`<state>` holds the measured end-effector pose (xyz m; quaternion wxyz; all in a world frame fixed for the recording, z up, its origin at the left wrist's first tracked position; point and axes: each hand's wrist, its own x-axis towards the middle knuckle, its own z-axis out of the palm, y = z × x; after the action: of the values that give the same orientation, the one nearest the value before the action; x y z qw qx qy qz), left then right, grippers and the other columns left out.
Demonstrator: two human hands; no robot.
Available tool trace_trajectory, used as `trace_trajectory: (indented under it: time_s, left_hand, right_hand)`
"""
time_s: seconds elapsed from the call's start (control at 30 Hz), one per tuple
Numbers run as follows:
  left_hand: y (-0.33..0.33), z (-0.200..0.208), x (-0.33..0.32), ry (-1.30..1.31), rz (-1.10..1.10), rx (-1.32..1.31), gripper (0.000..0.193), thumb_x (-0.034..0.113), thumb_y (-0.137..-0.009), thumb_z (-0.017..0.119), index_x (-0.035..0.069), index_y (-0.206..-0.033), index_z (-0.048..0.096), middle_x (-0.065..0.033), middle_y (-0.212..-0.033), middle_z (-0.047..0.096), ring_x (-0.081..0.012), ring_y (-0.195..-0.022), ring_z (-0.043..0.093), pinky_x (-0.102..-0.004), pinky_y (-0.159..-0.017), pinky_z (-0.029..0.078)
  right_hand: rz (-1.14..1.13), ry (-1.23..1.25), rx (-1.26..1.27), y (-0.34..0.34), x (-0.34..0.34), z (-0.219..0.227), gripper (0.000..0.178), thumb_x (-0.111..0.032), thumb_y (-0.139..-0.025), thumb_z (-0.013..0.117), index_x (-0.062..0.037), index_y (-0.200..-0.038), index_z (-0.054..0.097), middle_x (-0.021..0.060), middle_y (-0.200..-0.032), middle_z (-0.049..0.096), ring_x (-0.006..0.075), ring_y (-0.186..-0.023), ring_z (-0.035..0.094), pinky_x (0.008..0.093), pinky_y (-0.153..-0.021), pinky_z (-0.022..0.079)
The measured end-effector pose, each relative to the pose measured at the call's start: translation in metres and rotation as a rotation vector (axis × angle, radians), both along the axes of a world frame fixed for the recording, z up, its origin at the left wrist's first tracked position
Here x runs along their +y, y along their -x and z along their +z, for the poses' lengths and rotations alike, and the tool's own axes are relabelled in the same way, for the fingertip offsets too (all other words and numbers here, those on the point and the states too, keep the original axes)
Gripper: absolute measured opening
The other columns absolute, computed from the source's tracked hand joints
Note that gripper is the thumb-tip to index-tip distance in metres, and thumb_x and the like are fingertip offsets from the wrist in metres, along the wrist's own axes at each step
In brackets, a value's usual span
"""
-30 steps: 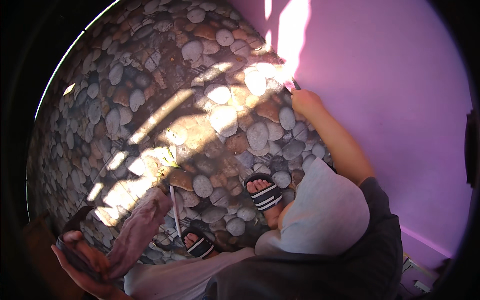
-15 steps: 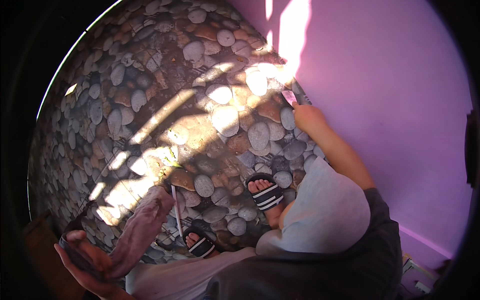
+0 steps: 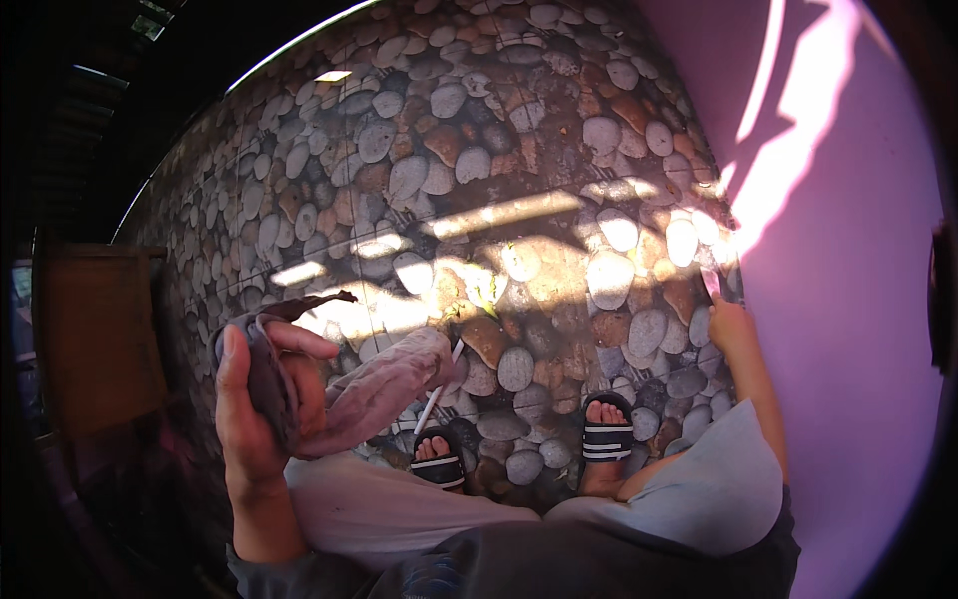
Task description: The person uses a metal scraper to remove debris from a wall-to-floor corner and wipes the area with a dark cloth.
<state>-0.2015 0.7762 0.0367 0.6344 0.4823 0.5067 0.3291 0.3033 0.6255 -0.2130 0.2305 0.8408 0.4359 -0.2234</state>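
A crumpled greyish-pink cloth hangs from my left hand at the lower left. Its darker end is wrapped about the palm, with my fingers curled round it and the thumb pointing up. At the far right, by the foot of the purple wall, my right hand is closed on a small flat pink piece. That piece points away from me toward the floor's edge. Its held end is hidden inside the hand, and I cannot make out its kind.
The floor carries a pebble pattern with bright sun patches. A purple wall rises close on my right. By my sandalled left foot lies a thin white stick. Green leafy scraps lie ahead, and brown wooden furniture stands left.
The view has swung left, so the floor and wall appear farther right. My left hand has risen with the cloth, turning its thumb up. My right hand stays low beside the wall.
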Motion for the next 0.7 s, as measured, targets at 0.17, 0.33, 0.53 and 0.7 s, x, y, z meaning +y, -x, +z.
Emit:
trace_trajectory:
  time_s: [0.17,0.33,0.53,0.7]
  left_hand:
    - [0.003,0.008,-0.003,0.058,-0.068,0.075,0.070,0.050,-0.104,0.020,-0.005,-0.101,0.063,-0.0019,-0.049,0.046,-0.0060,-0.042,0.035,-0.0218,-0.045,0.028]
    - [0.004,0.014,-0.006,0.074,-0.207,0.166,0.068,0.048,-0.104,0.022,-0.006,-0.103,0.062,-0.0001,-0.052,0.046,-0.0067,-0.046,0.041,-0.0228,-0.048,0.033]
    - [0.003,0.012,-0.008,0.083,-0.218,0.102,0.065,0.045,-0.106,0.022,-0.008,-0.106,0.060,0.0008,-0.054,0.047,-0.0056,-0.048,0.042,-0.0220,-0.049,0.034]
    - [0.009,0.012,-0.007,0.085,-0.230,0.090,0.062,0.044,-0.106,0.025,-0.006,-0.104,0.062,0.0010,-0.056,0.048,-0.0051,-0.050,0.044,-0.0220,-0.050,0.035]
  right_hand:
    - [-0.086,-0.105,-0.019,-0.022,0.015,-0.008,0.044,-0.023,-0.097,0.044,-0.0120,-0.139,0.048,0.0256,-0.106,0.066,0.0423,-0.100,0.063,0.0508,-0.087,0.049]
    - [-0.015,-0.067,-0.017,0.007,0.010,0.000,0.042,-0.024,-0.097,0.044,-0.0116,-0.137,0.051,0.0262,-0.108,0.065,0.0431,-0.101,0.062,0.0503,-0.087,0.049]
    - [0.029,-0.022,0.008,-0.021,0.025,-0.002,0.044,-0.025,-0.098,0.043,-0.0126,-0.140,0.048,0.0251,-0.110,0.065,0.0423,-0.103,0.062,0.0504,-0.087,0.049]
    - [0.013,-0.069,-0.070,-0.004,0.019,-0.009,0.046,-0.025,-0.098,0.042,-0.0116,-0.142,0.044,0.0239,-0.110,0.065,0.0430,-0.100,0.062,0.0517,-0.087,0.049]
